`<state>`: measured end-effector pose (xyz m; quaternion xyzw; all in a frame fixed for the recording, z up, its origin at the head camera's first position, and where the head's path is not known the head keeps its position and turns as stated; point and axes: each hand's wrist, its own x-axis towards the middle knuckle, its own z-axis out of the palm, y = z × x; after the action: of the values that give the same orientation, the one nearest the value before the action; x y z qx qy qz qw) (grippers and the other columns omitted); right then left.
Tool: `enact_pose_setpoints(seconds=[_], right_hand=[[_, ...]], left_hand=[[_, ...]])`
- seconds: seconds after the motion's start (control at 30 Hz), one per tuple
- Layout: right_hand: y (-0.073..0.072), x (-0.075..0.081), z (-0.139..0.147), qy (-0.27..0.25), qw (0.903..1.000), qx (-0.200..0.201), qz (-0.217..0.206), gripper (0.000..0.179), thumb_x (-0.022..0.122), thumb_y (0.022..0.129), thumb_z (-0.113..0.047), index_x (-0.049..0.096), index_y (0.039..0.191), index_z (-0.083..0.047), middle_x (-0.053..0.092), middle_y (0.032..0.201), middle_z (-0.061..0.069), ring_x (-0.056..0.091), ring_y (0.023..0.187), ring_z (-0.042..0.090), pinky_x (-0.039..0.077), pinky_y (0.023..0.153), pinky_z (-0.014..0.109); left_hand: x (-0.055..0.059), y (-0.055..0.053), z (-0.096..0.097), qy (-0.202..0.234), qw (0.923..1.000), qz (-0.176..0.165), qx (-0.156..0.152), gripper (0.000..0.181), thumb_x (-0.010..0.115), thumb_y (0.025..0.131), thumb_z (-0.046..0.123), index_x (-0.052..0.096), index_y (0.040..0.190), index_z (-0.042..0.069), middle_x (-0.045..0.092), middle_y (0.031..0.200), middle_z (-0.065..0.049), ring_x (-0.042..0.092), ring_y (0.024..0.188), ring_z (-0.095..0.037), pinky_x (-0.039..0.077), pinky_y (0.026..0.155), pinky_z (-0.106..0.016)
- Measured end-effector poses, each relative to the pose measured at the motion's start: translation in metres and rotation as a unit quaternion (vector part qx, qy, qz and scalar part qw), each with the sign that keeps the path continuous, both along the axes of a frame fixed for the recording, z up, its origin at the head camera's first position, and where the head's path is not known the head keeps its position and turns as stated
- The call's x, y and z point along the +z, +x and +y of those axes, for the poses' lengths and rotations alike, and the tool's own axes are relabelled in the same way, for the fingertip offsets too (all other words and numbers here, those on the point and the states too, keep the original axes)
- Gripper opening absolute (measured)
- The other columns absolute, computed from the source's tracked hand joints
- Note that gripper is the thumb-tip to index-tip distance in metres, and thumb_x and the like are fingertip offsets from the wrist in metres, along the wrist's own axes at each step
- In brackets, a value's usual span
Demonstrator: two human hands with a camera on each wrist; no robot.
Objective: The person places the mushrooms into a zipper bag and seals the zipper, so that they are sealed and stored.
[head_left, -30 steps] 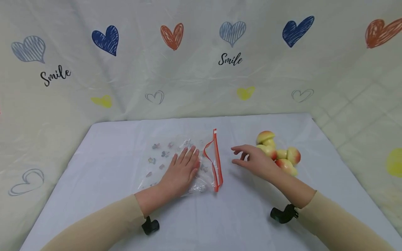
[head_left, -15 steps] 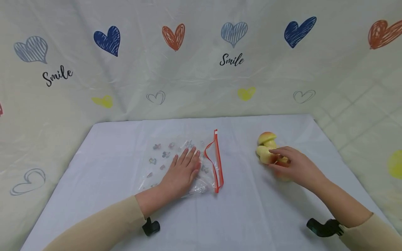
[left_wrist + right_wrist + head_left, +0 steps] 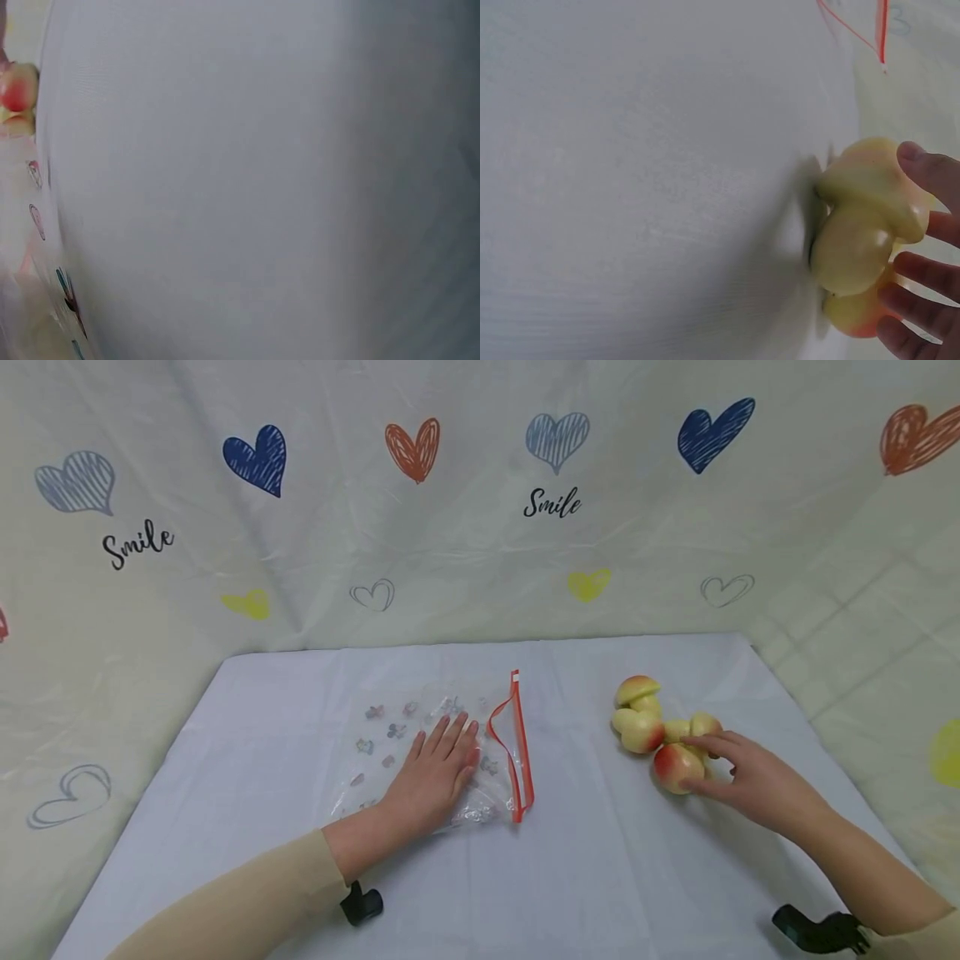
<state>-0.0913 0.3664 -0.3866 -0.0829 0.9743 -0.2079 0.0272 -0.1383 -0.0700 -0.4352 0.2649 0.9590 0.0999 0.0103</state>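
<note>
My left hand (image 3: 431,777) lies flat on a clear plastic bag (image 3: 375,752) printed with small flowers, fingers straight and side by side. The bag's red zip edge (image 3: 522,752) is on the right, its mouth gaping a little. My right hand (image 3: 757,781) is at the near right of several yellow toy mushrooms with reddish caps. Its thumb and fingers are apart, beside the nearest mushroom (image 3: 678,768). In the right wrist view the thumb overlaps the cap of a mushroom (image 3: 851,247) and the fingers spread beyond it; whether they touch cannot be told.
Two more mushrooms, a rear one (image 3: 637,689) and a middle one (image 3: 639,732), lie close together at the left of the group. A white cloth covers the table (image 3: 585,868). Behind it hangs a pale curtain (image 3: 465,535) with printed hearts.
My right hand has moved right, from the space between bag and mushrooms, across the mushrooms to their near right side, uncovering the nearest ones. The left hand stays on the bag.
</note>
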Motion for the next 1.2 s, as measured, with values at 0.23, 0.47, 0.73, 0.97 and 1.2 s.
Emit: enact_pose_setpoints(seconds=[0.23,0.47,0.73,0.97,1.2], right_hand=[[0.002,-0.007,0.0,0.007,0.9999,0.01,0.012,0.066,0.08,0.08,-0.049,0.061,0.13,-0.009,0.064,0.115,0.012,0.059,0.102,0.03,0.049,0.075,0.042],[0.003,-0.011,-0.002,0.013,0.9999,0.01,-0.005,0.072,0.079,0.08,-0.05,0.057,0.135,-0.009,0.066,0.113,0.012,0.059,0.102,0.031,0.049,0.075,0.044],[0.003,-0.015,-0.003,0.003,0.9999,0.007,-0.01,0.074,0.081,0.08,-0.046,0.054,0.138,-0.008,0.065,0.111,0.012,0.059,0.102,0.03,0.053,0.078,0.043],[0.001,-0.006,-0.006,-0.01,0.9995,0.015,0.027,0.067,0.083,0.081,-0.032,0.053,0.134,-0.006,0.063,0.116,0.015,0.063,0.094,0.027,0.055,0.072,0.036],[-0.003,0.009,-0.021,-0.01,0.999,0.032,0.03,0.07,0.082,0.082,-0.028,0.051,0.14,-0.007,0.062,0.124,0.018,0.065,0.091,0.027,0.055,0.073,0.038]], left_hand=[[-0.001,0.0,0.0,0.001,1.0,-0.003,0.001,0.066,0.038,0.106,0.042,0.008,0.161,0.022,0.002,0.167,0.002,-0.001,0.153,-0.022,0.007,0.12,-0.05],[-0.003,0.0,0.0,-0.002,1.0,-0.002,-0.001,0.066,0.038,0.106,0.041,0.007,0.161,0.022,0.003,0.167,0.001,0.0,0.153,-0.022,0.008,0.12,-0.05],[-0.002,0.001,-0.001,0.002,1.0,-0.005,-0.002,0.066,0.038,0.106,0.041,0.007,0.161,0.022,0.001,0.167,0.001,-0.001,0.153,-0.023,0.008,0.12,-0.051],[0.001,-0.001,-0.001,0.005,1.0,-0.004,-0.001,0.066,0.038,0.106,0.042,0.008,0.161,0.023,0.002,0.167,0.001,-0.002,0.153,-0.023,0.008,0.12,-0.052],[-0.001,-0.002,0.0,0.006,1.0,0.0,-0.004,0.065,0.038,0.106,0.042,0.009,0.161,0.022,0.003,0.167,0.001,0.001,0.153,-0.024,0.01,0.12,-0.052]])
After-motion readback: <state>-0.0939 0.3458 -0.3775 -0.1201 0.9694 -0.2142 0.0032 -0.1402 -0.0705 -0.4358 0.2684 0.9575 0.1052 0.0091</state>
